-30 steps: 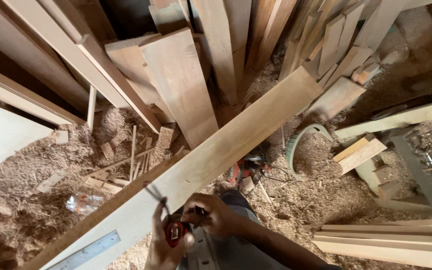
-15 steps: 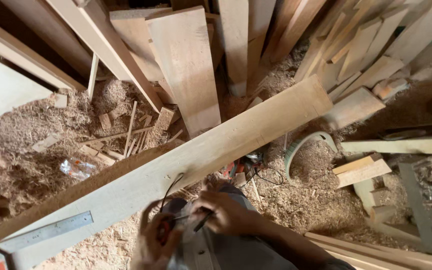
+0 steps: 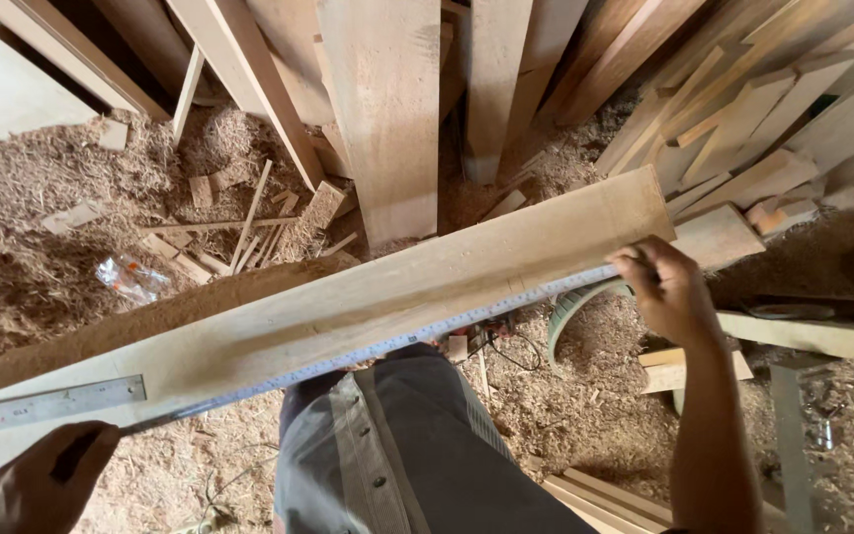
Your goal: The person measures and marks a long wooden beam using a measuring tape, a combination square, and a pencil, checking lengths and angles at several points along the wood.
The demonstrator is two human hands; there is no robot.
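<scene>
One plank (image 3: 368, 297), long axis lower left to upper right; tape measure (image 3: 427, 334) along near edge, right hand (image 3: 669, 292) pinching it, left hand (image 3: 46, 480) gripping other end.

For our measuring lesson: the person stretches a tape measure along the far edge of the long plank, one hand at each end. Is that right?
Not quite. In the head view the tape measure runs along the near edge of the plank, by the person's body. The left hand and right hand do hold it at either end.

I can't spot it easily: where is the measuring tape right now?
The measuring tape runs along the near edge of the long plank, stretched between the left hand and the right hand.
</scene>
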